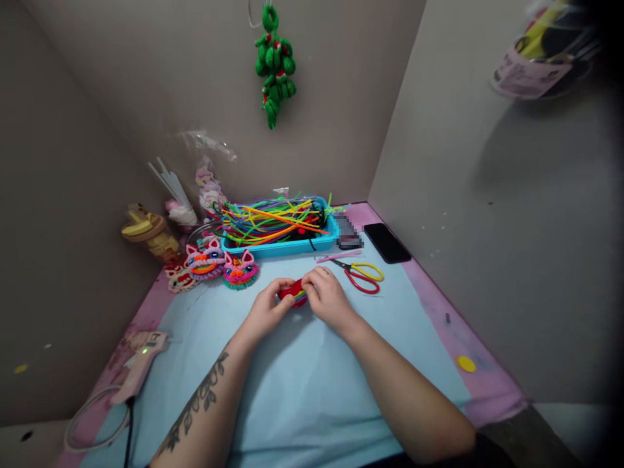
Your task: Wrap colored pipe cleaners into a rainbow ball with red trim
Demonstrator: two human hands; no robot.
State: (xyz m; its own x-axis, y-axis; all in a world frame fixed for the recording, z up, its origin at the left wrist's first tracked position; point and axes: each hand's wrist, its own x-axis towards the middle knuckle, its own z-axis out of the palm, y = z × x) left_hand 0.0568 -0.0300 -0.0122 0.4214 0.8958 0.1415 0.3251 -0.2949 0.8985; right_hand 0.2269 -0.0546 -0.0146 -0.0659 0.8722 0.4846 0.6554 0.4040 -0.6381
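Note:
Between my hands, just above the blue cloth (312,364), is a small red piece with rainbow stripes (298,296); its exact kind I cannot make out. My left hand (270,302) grips its left side, thumb in front and fingers behind. My right hand (327,296) pinches at its upper right edge, fingertips closed together. Parts of the piece are hidden by the fingers. Just right of my right hand lie scissors (363,276) with one yellow and one red handle. To the left of my left hand stands a colourful cat-faced craft figure (240,270).
Behind my hands, a blue tray (287,248) overflows with coloured craft stems (273,221). More craft figures (205,260) stand at left. A pink glue gun (143,367) with its cord lies front left. A black phone (387,242) lies right; a yellow disc (466,364) sits near the right edge.

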